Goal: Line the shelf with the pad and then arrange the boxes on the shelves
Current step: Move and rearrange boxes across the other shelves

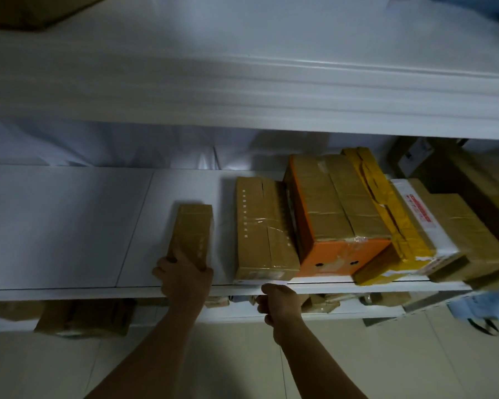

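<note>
Your left hand (pixel 185 276) had its fingers and thumb curled round the near end of a narrow brown box (pixel 192 231), which lay lengthwise on the middle shelf (pixel 55 293), its far end pointing towards the back. Your right hand (pixel 281 302) sat just below that shelf's front edge with its fingers curled under; I cannot tell whether it held anything.

No writing could be read. The flat brown box (pixel 261 226) just to the right of the narrow one carried rows of small pale marks along its top, too small to make out, and clear tape across its middle. A white parcel (pixel 418 208) further right bore a strip of red print, blurred beyond reading. The orange box (pixel 337 214) between them showed two dark dots on its front face and brown tape over its top.

The narrow box was plain tan cardboard, long and slim, with no label visible from above. It rested on the white pad (pixel 69 220) that lined the shelf; thin dark seams ran across the pad from front to back, one of them just left of the box. A gap of bare pad separated it from the flat brown box.

A yellow-taped parcel (pixel 383 208) leaned against the orange box's right side, and a small brown box (pixel 375 266) lay tilted at the front edge below it. More brown boxes (pixel 84 318) sat on the shelf underneath, above a pale tiled floor (pixel 55 370).
</note>
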Tool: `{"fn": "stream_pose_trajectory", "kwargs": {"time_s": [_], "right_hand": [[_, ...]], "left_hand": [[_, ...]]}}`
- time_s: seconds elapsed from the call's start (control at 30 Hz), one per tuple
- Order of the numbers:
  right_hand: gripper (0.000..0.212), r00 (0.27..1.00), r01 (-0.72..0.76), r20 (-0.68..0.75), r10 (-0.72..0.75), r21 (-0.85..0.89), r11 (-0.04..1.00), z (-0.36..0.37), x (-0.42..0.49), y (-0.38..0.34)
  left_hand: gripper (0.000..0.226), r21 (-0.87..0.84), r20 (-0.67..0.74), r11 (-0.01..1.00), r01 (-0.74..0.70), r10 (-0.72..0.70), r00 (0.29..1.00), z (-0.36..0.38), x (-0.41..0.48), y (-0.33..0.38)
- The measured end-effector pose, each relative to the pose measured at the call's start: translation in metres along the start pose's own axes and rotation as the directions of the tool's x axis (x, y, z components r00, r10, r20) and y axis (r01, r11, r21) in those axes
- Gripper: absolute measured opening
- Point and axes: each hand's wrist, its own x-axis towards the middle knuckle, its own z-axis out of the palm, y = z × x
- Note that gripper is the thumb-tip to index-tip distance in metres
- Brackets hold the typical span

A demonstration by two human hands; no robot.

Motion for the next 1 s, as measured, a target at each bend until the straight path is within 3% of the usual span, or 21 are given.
{"fn": "stream_pose_trajectory", "kwargs": {"time_s": [0.1,0.2,0.27,0.33,0.4,0.6,0.67,0.77,0.8,0.9,1.0], "right_hand": [[0.012,0.995,0.043,0.093,-0.037,-0.073,0.996,0.009,-0.013,-0.007],[0.012,0.968,0.173,0.191,-0.164,-0.034,0.984,0.019,-0.033,-0.025],[0.015,0.940,0.234,0.244,-0.240,0.053,0.971,0.019,-0.049,-0.042],[0.025,0.921,0.201,0.296,-0.252,0.191,0.961,0.014,-0.061,-0.057],[0.041,0.896,0.186,0.319,-0.308,0.361,0.914,-0.002,-0.067,-0.073],[0.044,0.900,0.277,0.111,-0.422,0.603,0.748,-0.099,-0.057,-0.115],[0.061,0.919,0.316,-0.020,-0.393,0.634,0.706,-0.141,-0.044,-0.126],[0.089,0.924,0.378,-0.205,-0.323,0.618,0.689,-0.211,-0.029,-0.139],[0.088,0.920,0.392,-0.258,-0.294,0.601,0.697,-0.235,-0.021,-0.141],[0.057,0.918,0.388,-0.310,-0.246,0.581,0.716,-0.297,-0.003,-0.140],[0.050,0.912,0.372,-0.373,-0.172,0.570,0.733,-0.340,0.018,-0.140]], "left_hand": [[0.090,-0.297,-0.116,0.954,0.045,-0.083,0.990,-0.014,-0.013,0.007],[0.082,-0.642,-0.159,0.765,-0.050,-0.068,0.985,-0.040,-0.038,0.025],[0.081,-0.793,-0.125,0.599,-0.108,0.014,0.992,-0.054,-0.055,0.044],[0.073,-0.882,-0.089,0.455,-0.125,0.098,0.991,-0.061,-0.070,0.065],[0.060,-0.919,-0.050,0.378,-0.113,0.172,0.984,-0.064,-0.090,0.095],[0.071,-0.916,0.110,0.398,-0.049,0.366,0.924,-0.049,-0.166,0.192],[0.071,-0.885,0.166,0.464,-0.037,0.389,0.906,-0.038,-0.183,0.218],[0.053,-0.820,0.227,0.572,-0.020,0.357,0.906,-0.019,-0.204,0.248],[0.050,-0.800,0.238,0.600,-0.025,0.355,0.904,-0.012,-0.208,0.256],[0.038,-0.758,0.213,0.647,-0.085,0.369,0.905,0.011,-0.213,0.272],[0.030,-0.701,0.176,0.703,-0.119,0.332,0.927,0.028,-0.211,0.282]]}}
